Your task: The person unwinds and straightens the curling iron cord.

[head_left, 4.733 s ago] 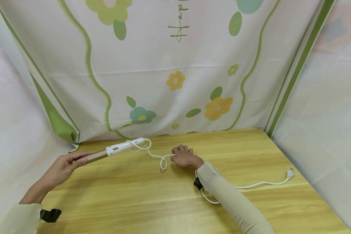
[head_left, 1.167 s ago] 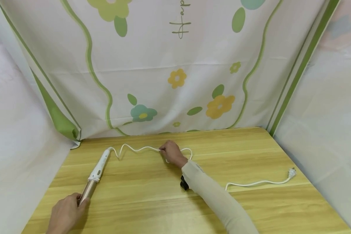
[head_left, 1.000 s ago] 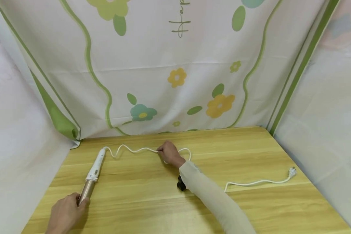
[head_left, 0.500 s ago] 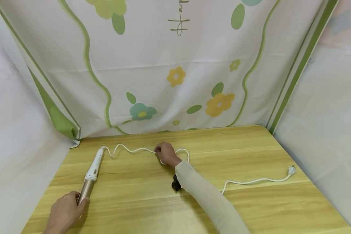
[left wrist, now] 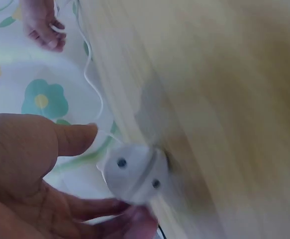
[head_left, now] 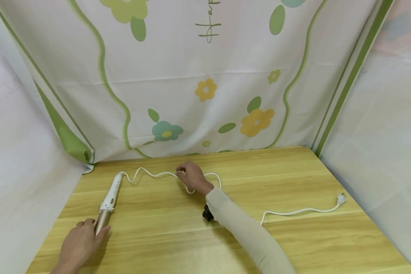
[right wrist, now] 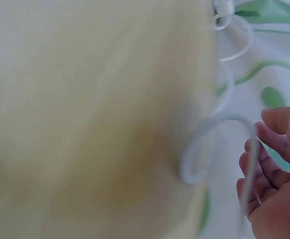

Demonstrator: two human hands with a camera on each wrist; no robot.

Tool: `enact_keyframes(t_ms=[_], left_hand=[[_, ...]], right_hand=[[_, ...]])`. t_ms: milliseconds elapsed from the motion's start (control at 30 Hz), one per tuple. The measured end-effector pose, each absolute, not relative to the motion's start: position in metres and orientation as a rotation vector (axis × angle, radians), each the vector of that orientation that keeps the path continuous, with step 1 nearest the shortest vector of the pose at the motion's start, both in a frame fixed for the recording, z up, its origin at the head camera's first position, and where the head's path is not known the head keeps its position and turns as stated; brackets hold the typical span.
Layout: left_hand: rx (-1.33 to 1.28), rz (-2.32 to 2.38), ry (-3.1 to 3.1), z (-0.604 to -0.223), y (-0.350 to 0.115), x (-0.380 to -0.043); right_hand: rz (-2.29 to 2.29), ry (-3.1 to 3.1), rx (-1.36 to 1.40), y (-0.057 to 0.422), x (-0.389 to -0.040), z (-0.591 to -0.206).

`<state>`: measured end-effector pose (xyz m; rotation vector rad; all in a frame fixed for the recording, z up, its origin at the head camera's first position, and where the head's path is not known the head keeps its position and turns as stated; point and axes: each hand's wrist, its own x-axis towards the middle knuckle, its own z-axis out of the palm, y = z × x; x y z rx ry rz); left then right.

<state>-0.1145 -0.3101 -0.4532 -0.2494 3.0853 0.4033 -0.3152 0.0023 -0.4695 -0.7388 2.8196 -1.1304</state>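
Note:
A curling iron with a white handle (head_left: 112, 192) and a gold barrel (head_left: 102, 220) lies on the wooden table at the left. My left hand (head_left: 80, 241) is at the end of its barrel, fingers loosely extended. In the left wrist view the thumb stands apart from the iron's round white end (left wrist: 135, 174), and the fingertips are right beside it. My right hand (head_left: 193, 177) hovers over the iron's white cord (head_left: 157, 175), thumb and index finger parted. The right wrist view shows the cord (right wrist: 254, 164) looping in front of the loosely curled fingers, none pinching it.
The cord continues right, partly hidden under the right sleeve (head_left: 250, 232), to a two-pin plug (head_left: 341, 199) near the table's right edge. A flowered white cloth (head_left: 178, 68) hangs behind the table (head_left: 157, 243), with more cloth at both sides.
The curling iron came down from the air onto the table, its barrel toward me, and the cord was straightened. Just now both hands loosen: left fingers spread from the barrel, right fingers part from the cord.

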Motion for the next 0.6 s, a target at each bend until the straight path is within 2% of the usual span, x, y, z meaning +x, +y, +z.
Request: enact_keyframes(t_ms=[333,600], left_hand=[[-0.113,0.502,3.385,-0.441,-0.266,-0.132],[0.248,0.571,3.345,-0.431,-0.223,-0.157]], right_hand=[[-0.931,2.932,-0.844,0.032,-0.303,-0.427],[-0.722,2.945,-0.849,0.070,-0.298,-0.426]])
